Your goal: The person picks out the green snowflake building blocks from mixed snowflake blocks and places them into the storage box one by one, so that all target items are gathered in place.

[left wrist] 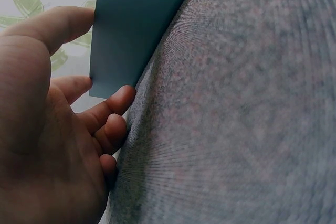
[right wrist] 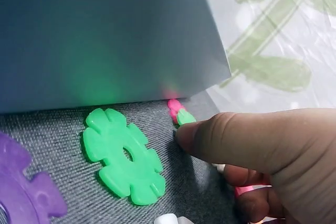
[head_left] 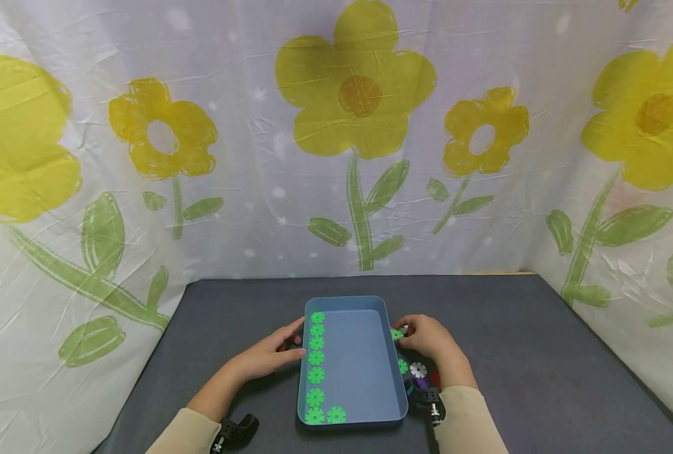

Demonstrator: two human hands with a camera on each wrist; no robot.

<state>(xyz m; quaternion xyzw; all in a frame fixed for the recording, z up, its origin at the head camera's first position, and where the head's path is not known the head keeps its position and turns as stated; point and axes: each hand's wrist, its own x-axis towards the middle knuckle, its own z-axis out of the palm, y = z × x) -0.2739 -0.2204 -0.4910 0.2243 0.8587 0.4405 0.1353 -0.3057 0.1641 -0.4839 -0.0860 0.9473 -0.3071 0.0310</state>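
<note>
A blue-grey tray [head_left: 365,366] lies on the table, with several green flower-shaped discs [head_left: 316,357] in a column along its left side and one more beside the bottom of that column. My left hand [head_left: 268,354] rests against the tray's left wall, thumb and fingertips touching it, as the left wrist view shows. Beyond the right wall, my right hand [head_left: 430,340] pinches a green flower-shaped disc [head_left: 397,334]; the thumb hides much of it in the right wrist view. Under those fingers lie pink pieces [right wrist: 175,109], partly covered.
To the tray's right, near my right wrist, lie another green disc [right wrist: 123,156], a white disc [head_left: 418,370], a purple disc [right wrist: 26,187] and a red piece [head_left: 435,379]. The dark table [head_left: 540,378] meets a flower-printed curtain [head_left: 246,189] at the back and sides.
</note>
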